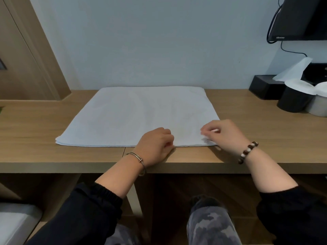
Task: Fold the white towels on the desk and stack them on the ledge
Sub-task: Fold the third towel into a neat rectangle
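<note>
While towel lies flat on desk, left hand, right hand pinch near edge.

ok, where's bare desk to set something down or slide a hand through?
Free: desk left of the towel, up to the door frame; strip between the towel and the black cup. Crowded: right rear corner, tissue box beside that cup; left hand and right hand at the towel's near edge.

- Left hand: knuckles up, fingers curled, gripping the towel's near edge.
- Right hand: fingers curled, pinching the towel near its right corner.
- Both forearms bare, dark sleeves pushed back.
</note>
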